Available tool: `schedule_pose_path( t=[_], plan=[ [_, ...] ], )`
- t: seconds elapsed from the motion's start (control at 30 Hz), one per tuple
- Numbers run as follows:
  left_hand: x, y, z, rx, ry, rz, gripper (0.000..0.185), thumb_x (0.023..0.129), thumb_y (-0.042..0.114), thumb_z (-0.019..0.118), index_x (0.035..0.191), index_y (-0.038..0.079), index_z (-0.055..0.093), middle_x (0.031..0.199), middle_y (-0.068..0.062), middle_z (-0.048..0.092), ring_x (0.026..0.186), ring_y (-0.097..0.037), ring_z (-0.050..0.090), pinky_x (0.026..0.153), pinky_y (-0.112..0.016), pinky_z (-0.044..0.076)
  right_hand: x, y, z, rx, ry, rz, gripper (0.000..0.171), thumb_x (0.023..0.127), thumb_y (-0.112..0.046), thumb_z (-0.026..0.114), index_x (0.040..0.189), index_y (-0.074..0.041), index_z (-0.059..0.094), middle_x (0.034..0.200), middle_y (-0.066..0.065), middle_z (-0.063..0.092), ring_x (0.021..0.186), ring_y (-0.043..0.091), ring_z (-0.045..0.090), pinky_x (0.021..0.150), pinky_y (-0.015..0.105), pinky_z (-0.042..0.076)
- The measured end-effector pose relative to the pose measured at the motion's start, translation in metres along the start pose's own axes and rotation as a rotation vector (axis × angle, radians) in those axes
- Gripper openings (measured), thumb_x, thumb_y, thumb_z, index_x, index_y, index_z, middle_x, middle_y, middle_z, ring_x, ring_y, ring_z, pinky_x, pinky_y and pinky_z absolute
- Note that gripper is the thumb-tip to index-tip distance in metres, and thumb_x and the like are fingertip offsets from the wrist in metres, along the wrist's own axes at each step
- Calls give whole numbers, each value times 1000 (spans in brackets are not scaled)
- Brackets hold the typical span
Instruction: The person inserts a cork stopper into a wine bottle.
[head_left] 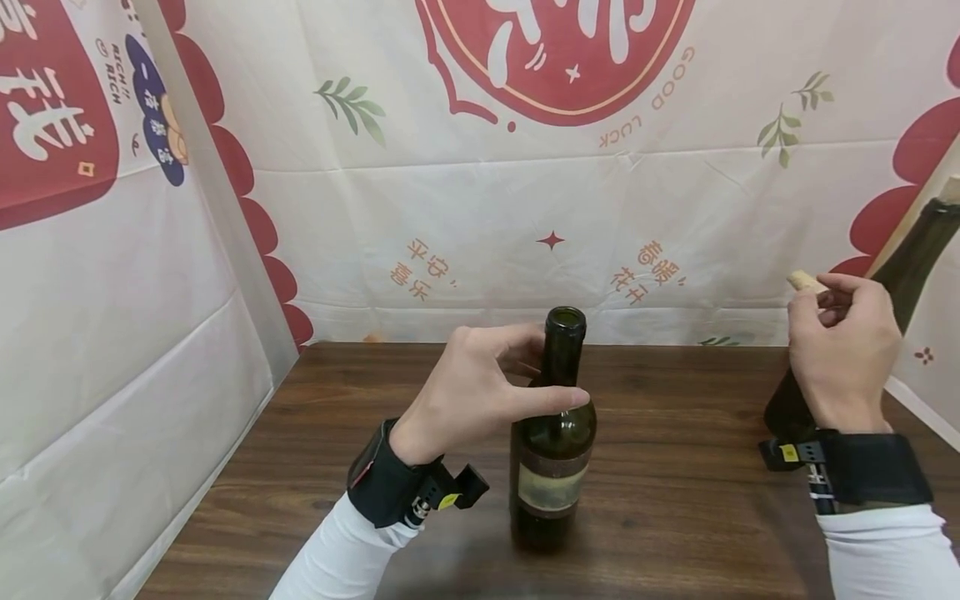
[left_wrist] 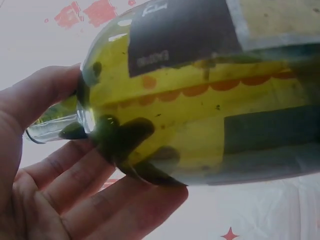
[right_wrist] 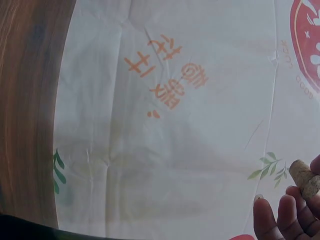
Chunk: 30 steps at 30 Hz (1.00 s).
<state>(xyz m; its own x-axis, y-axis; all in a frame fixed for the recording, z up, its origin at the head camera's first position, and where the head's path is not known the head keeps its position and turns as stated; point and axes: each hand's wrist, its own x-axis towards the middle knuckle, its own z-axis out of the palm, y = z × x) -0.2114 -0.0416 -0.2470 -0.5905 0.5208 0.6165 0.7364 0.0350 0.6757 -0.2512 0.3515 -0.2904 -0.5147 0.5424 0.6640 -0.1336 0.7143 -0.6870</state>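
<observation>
Here two bottles (head_left: 552, 433), left hand (head_left: 472, 392) gripping one, right hand (head_left: 840, 350) pinching one cork (head_left: 806, 282)

A dark brown wooden table (head_left: 675, 500) carries the things. An uncorked green wine bottle (head_left: 552, 433) stands upright on it, near the middle of its front half. A second dark bottle (head_left: 892, 283) stands well to the right of the first, close to the table's right edge. Printed cloth walls rise behind and left of the uncorked bottle.
</observation>
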Motion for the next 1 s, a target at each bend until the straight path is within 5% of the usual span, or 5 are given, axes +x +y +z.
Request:
schedule_pose_path(
  t=[0.23, 1.0],
  plan=[
    [-3, 4, 5, 0, -28, 35, 24, 84, 12, 92, 101, 12, 75, 87, 11, 75, 81, -5, 75, 76, -31, 63, -4, -6, 2, 68, -35, 3, 46, 101, -29, 57, 141, -6, 58, 98, -23, 48, 86, -5, 47, 76, 19, 37],
    [-5, 12, 15, -57, -107, -5, 23, 82, 11, 93, 95, 9, 74, 87, 5, 76, 79, -2, 73, 72, -30, 64, -20, -35, 8, 86, -51, -143, 45, 103, -25, 59, 136, 4, 56, 99, -21, 48, 85, -4, 47, 71, 11, 38]
  ],
)
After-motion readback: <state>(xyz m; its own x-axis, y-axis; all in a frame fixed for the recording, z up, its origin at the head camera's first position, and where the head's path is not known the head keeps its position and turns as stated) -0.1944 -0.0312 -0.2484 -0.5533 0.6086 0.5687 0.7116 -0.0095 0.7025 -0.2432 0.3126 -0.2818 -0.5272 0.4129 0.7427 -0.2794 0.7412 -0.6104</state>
